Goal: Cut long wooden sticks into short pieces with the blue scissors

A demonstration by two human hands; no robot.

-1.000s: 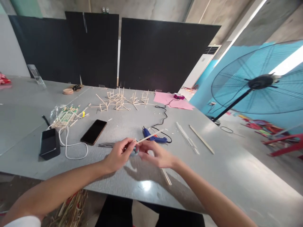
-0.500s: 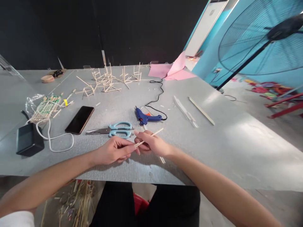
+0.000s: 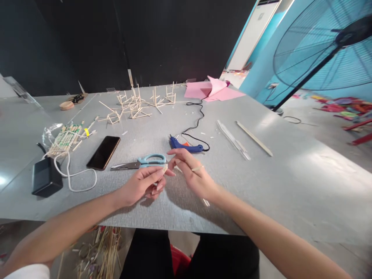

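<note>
My left hand (image 3: 143, 185) is closed in a pinch on a short piece of wooden stick (image 3: 164, 169) just above the grey table (image 3: 290, 182). My right hand (image 3: 192, 176) is close beside it, fingers loosely curled, with another short stick piece (image 3: 198, 169) held across them. The two hands almost touch at the fingertips. Blue-handled scissors (image 3: 145, 161) lie just behind my left hand. A blue glue gun (image 3: 186, 146) with a black cord lies behind my right hand. One more stick (image 3: 206, 202) lies on the table under my right wrist.
A black phone (image 3: 103, 152), a black box (image 3: 46, 179) with a white cable, and a bag of sticks (image 3: 65, 135) sit to the left. Small stick frames (image 3: 136, 104) and pink paper (image 3: 212, 90) are at the back. Long flat sticks (image 3: 232, 139) lie on the right, near a large fan (image 3: 319, 50).
The single long stick held between both hands now shows as two short pieces, one in each hand. My right hand has opened out slightly and moved right. The view tilted down.
</note>
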